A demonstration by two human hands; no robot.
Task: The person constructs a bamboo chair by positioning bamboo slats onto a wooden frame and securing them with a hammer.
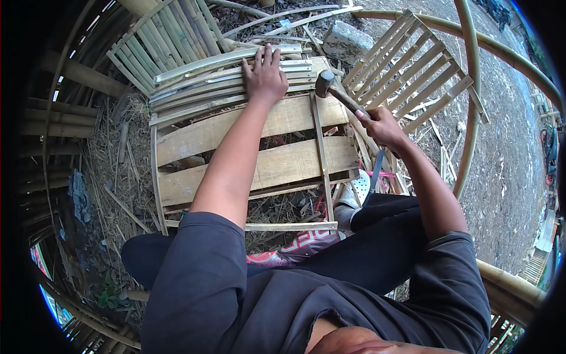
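My right hand point(383, 128) is closed round the wooden handle of a hammer point(323, 83). Its dark metal head hangs over the right ends of several bamboo slats point(200, 89). My left hand point(266, 78) lies on those slats with its fingers stretched out, pressing on the far ones. The slats run side by side across a low bench of wooden planks point(253, 162). A thin strip point(320, 141) crosses the planks on the right, and another strip point(289, 226) runs along the near edge. Any nail under the hammer is too small to make out.
A slatted bamboo panel point(413, 71) leans at the right, and another panel point(168, 35) stands at the far left. Behind the bench sits a stone block point(346, 42). A curved bamboo pole point(470, 106) rises on the right. Bamboo scraps point(127, 147) litter the ground at the left.
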